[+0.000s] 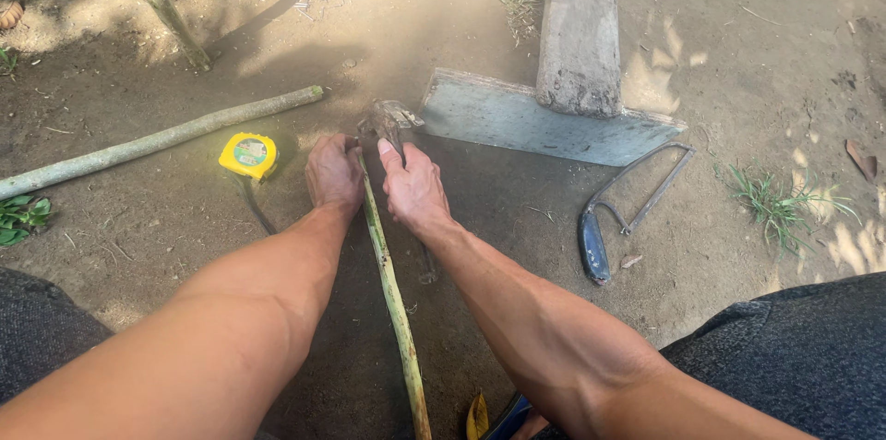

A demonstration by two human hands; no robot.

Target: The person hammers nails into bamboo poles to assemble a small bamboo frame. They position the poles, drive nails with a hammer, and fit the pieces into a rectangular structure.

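Note:
A thin green stick (392,297) lies on the dirt between my forearms, running from my hands toward my body. My left hand (334,174) is closed on the stick's far end. My right hand (413,189) grips the handle of a metal-headed tool, likely a hammer (388,117). Its head sits just beyond my fingers, at the tip of the stick. The handle's tail shows below my right wrist. The tool's head nearly touches the corner of a grey board (544,122).
A yellow tape measure (249,154) lies left of my left hand. A long pale pole (157,140) lies behind it, and another pole (157,2) leans at top left. A weathered plank (580,25) rests on the grey board. A hacksaw (628,209) lies to the right.

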